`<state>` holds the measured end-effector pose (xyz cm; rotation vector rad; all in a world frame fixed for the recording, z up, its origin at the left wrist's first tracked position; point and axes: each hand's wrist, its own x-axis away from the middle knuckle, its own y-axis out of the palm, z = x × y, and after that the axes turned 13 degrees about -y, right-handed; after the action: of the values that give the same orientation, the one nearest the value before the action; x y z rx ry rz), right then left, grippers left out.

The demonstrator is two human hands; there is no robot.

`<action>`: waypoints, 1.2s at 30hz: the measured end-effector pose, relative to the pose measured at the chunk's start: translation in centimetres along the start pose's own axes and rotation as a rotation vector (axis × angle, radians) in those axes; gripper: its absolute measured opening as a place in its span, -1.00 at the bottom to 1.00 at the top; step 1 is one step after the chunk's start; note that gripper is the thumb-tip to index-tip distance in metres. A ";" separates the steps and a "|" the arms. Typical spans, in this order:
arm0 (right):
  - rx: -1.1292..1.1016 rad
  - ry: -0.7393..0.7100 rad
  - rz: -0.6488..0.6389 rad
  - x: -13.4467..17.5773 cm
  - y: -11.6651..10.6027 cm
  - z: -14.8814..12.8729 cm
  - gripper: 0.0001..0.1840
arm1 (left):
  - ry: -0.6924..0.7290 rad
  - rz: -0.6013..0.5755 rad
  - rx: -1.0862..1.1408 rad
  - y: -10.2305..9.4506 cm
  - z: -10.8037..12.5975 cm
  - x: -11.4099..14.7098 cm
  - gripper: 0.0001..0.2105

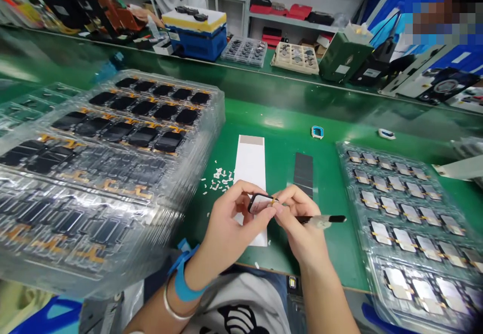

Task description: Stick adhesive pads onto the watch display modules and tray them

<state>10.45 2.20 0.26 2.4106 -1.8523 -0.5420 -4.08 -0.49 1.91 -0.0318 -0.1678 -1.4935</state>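
Between my hands is a small watch-type display module point(260, 203), with a dark frame, a pale back and an orange flex cable at its right end. My left hand point(232, 228) is closed around its left side, thumb in front. With its thumb and fingertips, my right hand point(302, 221) pinches at the cable end. Black tweezers point(332, 219) with a pale wrapped middle lie across that same hand; their tips are hidden. Under the hands is a white backing strip point(251, 165), with small white scraps point(222, 179) to its left. A dark grey strip point(303, 170) lies beyond my right hand.
Stacked clear trays point(151, 117) of dark display modules stand left. Another tray point(411, 205) at right holds silver-backed modules. A blue-faced watch frame point(317, 132) lies farther back. Behind the raised ledge stand a blue box point(199, 39) and parts trays. Other people are across the bench.
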 end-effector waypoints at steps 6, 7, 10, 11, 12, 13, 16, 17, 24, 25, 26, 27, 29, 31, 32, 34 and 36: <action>0.061 0.000 -0.044 0.1 0.4 -0.4 -0.76 | 0.042 -0.002 0.056 0.0 -0.1 -0.6 -0.93; 0.068 0.007 -0.052 0.1 0.4 -0.4 -0.76 | 0.029 -0.020 0.101 0.0 -0.2 -0.6 -0.88; 0.047 0.024 -0.063 0.2 0.5 -0.5 -0.77 | -0.017 -0.118 0.243 -0.3 -0.6 -0.9 -0.73; 0.036 0.021 -0.062 0.2 0.5 -0.5 -0.77 | -0.028 -0.156 0.263 -0.4 -0.7 -0.9 -0.75; 0.031 0.013 -0.059 0.2 0.6 -0.5 -0.77 | -0.035 -0.184 0.267 -0.5 -0.7 -1.0 -0.79; 0.033 0.005 -0.056 0.2 0.6 -0.4 -0.76 | -0.041 -0.201 0.256 -0.5 -0.8 -1.0 -0.82; 0.100 -0.007 -0.047 0.0 0.5 -0.5 -0.77 | -0.040 -0.189 0.182 -0.6 -0.9 -1.1 -0.92; 0.131 -0.019 -0.041 -0.1 0.4 -0.6 -0.79 | -0.029 -0.168 0.151 -0.6 -1.0 -1.1 -0.92; 0.204 -0.412 0.277 0.7 -4.5 -1.3 -0.57 | 0.130 -0.169 -0.375 -0.5 -1.9 -0.6 -0.91; 0.253 -0.427 0.332 1.3 -5.4 -1.2 -0.55 | 0.178 -0.227 -0.471 -0.5 -2.0 -0.6 -0.92; 0.297 -0.414 0.370 1.9 -6.2 -1.1 -0.55 | 0.226 -0.291 -0.556 -0.4 -2.2 -0.5 -0.92; 0.327 -0.375 0.398 2.6 -6.8 -0.9 -0.55 | 0.275 -0.352 -0.630 -0.2 -2.3 -0.5 -0.91; 0.344 -0.249 0.428 4.1 -7.4 -0.7 -0.66 | 0.376 -0.445 -0.755 0.1 -2.4 -0.4 -0.89; 0.352 -0.144 0.440 5.2 -7.4 -0.5 -0.81 | 0.477 -0.492 -0.846 0.6 -2.5 -0.3 -0.86; 0.364 -0.121 0.448 5.6 -7.2 -0.5 -0.82 | 0.521 -0.508 -0.882 0.8 -2.6 -0.3 -0.85; 0.386 -0.118 0.467 5.9 -6.8 -0.3 -0.76 | 0.579 -0.537 -0.946 1.3 -2.6 -0.2 -0.84; 0.414 -0.105 0.485 6.0 -6.6 0.0 -0.77 | 0.605 -0.549 -1.005 1.8 -2.7 -0.3 -0.84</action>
<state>17.88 -1.63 -2.84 2.0250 -2.7015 -0.2675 -2.11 -0.39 -0.64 -0.3570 1.1487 -1.9204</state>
